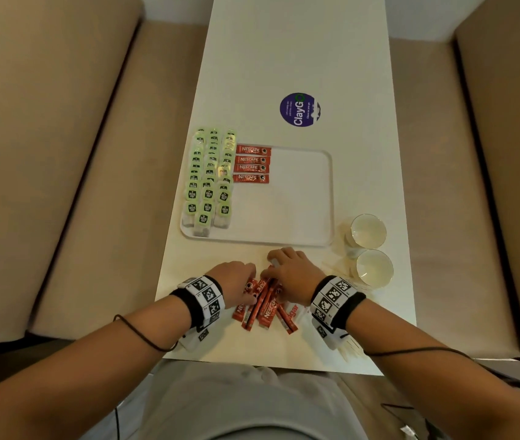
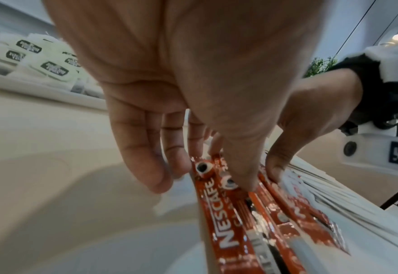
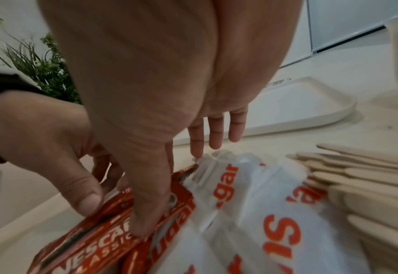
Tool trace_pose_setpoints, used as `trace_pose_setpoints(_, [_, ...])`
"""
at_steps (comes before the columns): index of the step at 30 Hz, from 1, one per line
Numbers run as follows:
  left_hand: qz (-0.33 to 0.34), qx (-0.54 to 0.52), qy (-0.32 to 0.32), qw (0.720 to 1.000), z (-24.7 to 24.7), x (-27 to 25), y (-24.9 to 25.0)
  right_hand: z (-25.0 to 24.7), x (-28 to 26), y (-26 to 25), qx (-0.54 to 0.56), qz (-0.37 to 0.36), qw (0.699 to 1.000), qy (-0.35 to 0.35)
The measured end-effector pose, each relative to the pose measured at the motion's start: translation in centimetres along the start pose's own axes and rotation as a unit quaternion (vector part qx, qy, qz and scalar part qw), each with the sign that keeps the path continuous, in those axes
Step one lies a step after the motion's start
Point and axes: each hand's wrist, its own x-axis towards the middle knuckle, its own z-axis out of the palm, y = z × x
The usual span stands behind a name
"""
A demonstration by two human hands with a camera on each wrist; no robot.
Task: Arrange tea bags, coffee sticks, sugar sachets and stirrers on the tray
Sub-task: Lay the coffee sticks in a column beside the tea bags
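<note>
A white tray (image 1: pixel 328 198) holds tea bags (image 1: pixel 207 179) in columns along its left side, with several red coffee sticks (image 1: pixel 252 163) laid beside them. A loose pile of coffee sticks (image 1: pixel 265 306) lies at the table's near edge. My left hand (image 1: pixel 249 281) pinches sticks at the pile's far end, thumb on top (image 2: pixel 226 166). My right hand (image 1: pixel 271 268) meets it there, its thumb pressed on a stick (image 3: pixel 155 200) and the outer fingers straight. White sugar sachets (image 3: pixel 263 213) lie right of the pile, wooden stirrers (image 3: pixel 369 185) beyond them.
Two pale cups (image 1: pixel 368 231) (image 1: pixel 374 268) stand right of the tray's near corner, close to my right wrist. A round purple sticker (image 1: pixel 299 109) lies on the table past the tray. Beige sofas flank the narrow white table.
</note>
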Motion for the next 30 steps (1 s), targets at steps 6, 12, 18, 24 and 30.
trace_pose_setpoints(6, [-0.035,-0.029,0.041,0.998,1.2,0.3,0.5,0.6,0.1,-0.3,-0.012,0.007,1.000,0.016])
trace_pose_setpoints(12, [-0.064,-0.109,0.096,0.987,1.2,-0.1,-0.3,0.7,0.3,0.2,0.007,0.011,0.999,0.032])
trace_pose_setpoints(18, [-0.115,-0.192,0.120,0.967,1.1,-0.4,-0.6,0.6,0.5,0.9,0.020,0.002,0.998,0.051])
trace_pose_setpoints(24, [-0.110,-0.176,0.129,0.970,0.7,-0.3,-0.8,0.7,0.9,1.3,0.027,-0.003,0.998,0.058])
trace_pose_setpoints(30, [-0.109,-0.157,0.121,0.974,1.2,-0.4,-0.9,1.0,0.9,0.9,0.022,-0.026,0.998,0.061])
